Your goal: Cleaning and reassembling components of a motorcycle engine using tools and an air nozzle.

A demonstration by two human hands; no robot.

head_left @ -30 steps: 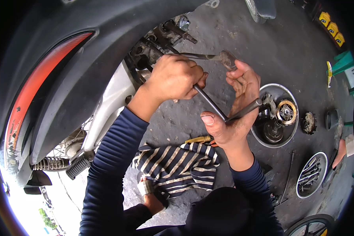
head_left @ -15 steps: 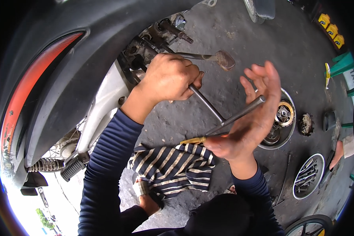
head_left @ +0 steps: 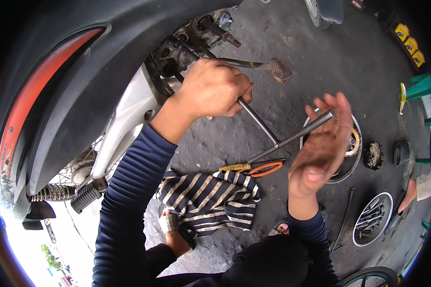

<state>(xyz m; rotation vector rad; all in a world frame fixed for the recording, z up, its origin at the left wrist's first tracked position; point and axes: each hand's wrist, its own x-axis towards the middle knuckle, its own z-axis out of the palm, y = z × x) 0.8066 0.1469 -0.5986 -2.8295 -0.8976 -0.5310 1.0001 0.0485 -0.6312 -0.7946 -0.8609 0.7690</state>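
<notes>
My left hand (head_left: pixel 213 88) is wrapped round the shaft of a T-handle wrench (head_left: pixel 259 119), whose far end runs into the motorcycle's engine area (head_left: pixel 177 52). Beside the wrench's crossbar is my right hand (head_left: pixel 321 148), fingers stretched out and somewhat blurred. It is not closed on the bar; whether the palm touches it I cannot tell. A foot pedal (head_left: pixel 278 70) with a worn pad sticks out just beyond my left hand. Where the wrench meets the engine is partly hidden by my left hand.
A striped cloth (head_left: pixel 210 201) lies on the ground near a yellow-handled tool (head_left: pixel 234 167) and orange-handled pliers (head_left: pixel 267 168). To the right are a metal basin (head_left: pixel 345 176) with round parts, a loose round part (head_left: pixel 373 155) and a tray (head_left: pixel 391 210) of tools.
My right hand has moved right and toward me, uncovering the orange-handled pliers. The wrench's crossbar sits at nearly the same angle. My left hand keeps its hold on the shaft.
</notes>
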